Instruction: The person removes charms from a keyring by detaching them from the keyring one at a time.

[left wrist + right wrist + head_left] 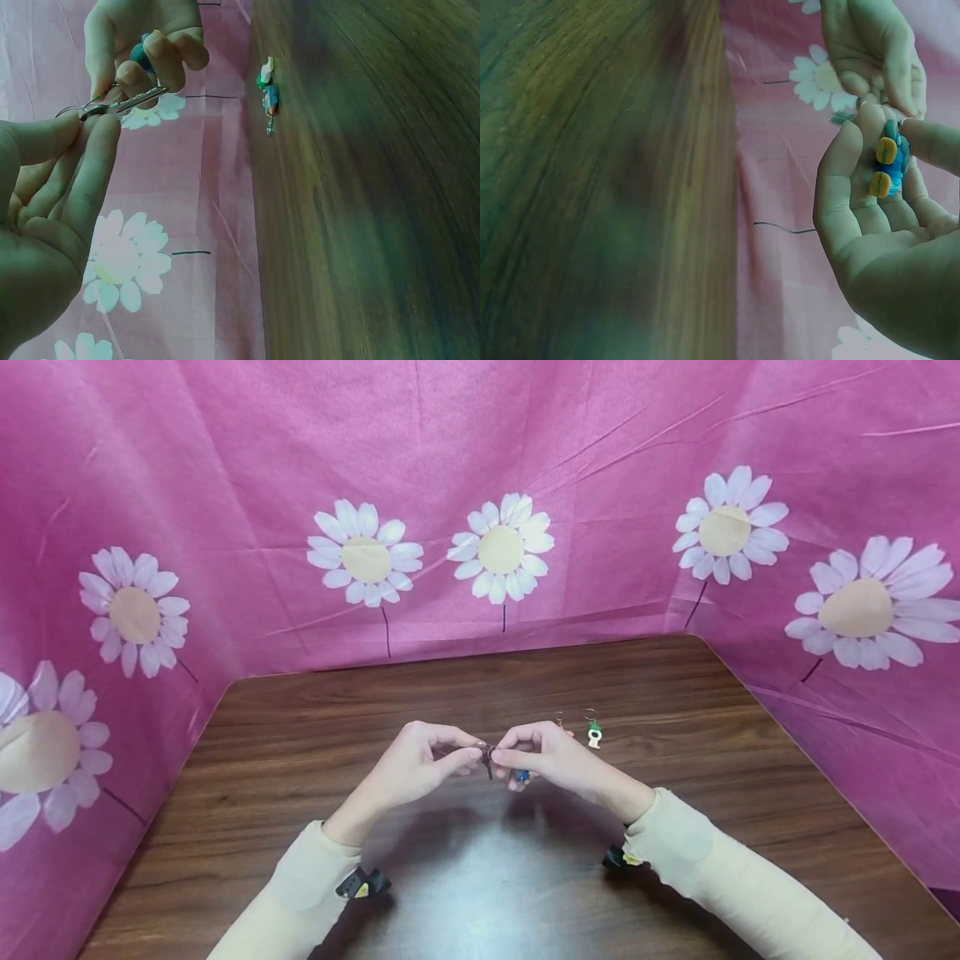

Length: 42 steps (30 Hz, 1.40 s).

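Above the table my two hands meet fingertip to fingertip. My left hand [412, 766] pinches a metal key [142, 100] near its head, where a thin split ring [67, 111] shows; the key's blade sticks out past the fingers. My right hand [558, 762] holds a keychain, its thumb and fingertip at the ring. The keychain's small blue figure [895, 166] with orange-yellow feet lies against the curled fingers of that hand. Fingers hide part of the join between key and ring.
On the wooden table [300, 793], beyond my right hand, lies a green-and-white keychain [595, 735] with its ring. Another keychain [559, 718] beside it is partly hidden by the hand. A pink cloth [600, 435] with daisies walls the back and sides.
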Motion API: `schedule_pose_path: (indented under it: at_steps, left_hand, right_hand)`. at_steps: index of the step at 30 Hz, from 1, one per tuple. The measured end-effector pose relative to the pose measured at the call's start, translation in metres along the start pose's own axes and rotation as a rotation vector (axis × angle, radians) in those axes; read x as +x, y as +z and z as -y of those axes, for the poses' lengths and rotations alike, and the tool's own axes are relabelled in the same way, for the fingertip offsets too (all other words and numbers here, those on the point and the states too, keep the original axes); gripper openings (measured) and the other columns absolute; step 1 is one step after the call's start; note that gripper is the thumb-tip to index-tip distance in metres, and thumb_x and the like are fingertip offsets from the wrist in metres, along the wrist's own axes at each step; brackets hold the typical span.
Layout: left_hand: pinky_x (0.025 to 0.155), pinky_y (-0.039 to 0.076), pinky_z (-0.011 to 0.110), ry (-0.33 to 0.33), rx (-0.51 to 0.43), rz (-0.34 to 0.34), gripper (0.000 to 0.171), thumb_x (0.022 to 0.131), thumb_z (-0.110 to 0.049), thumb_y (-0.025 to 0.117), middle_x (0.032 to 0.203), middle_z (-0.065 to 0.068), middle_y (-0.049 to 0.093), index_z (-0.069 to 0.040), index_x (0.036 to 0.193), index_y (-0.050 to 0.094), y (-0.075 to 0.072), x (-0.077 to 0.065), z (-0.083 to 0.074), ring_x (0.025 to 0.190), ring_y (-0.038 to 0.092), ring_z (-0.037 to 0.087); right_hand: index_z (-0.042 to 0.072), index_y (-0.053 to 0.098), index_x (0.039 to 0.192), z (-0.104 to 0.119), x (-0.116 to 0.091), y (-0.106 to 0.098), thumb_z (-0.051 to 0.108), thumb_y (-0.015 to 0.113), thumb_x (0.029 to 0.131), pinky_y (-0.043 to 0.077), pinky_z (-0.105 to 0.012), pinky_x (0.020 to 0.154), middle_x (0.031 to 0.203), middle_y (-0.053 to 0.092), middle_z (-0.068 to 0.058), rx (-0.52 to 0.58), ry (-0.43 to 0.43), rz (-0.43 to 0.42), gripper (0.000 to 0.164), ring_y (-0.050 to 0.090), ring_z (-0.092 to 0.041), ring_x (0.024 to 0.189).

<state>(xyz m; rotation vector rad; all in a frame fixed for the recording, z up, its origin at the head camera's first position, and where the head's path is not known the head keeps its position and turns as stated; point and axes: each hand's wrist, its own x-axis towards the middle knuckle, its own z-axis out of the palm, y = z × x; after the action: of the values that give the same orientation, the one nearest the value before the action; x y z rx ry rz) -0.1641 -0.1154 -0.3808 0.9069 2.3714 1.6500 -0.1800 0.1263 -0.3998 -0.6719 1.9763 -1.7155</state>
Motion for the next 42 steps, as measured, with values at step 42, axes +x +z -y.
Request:
schedule_pose_path:
  at_steps: [42]
  left_hand:
    - [0.065,0.063,0.036,-0.013,-0.024,-0.040,0.010,0.095,-0.009,0.072,0.083,0.015,0.073,-0.005,0.103,0.076,-0.0010,0.0013,0.0024,0.068,0.071,0.022]
  right_hand:
    - [0.003,0.070,0.100,-0.0055,0.0047,0.0008,0.021,0.068,0.099,0.062,-0.038,0.072,0.095,0.070,-0.028,-0.027,0.017,0.032,0.018,0.068,-0.019,0.071]
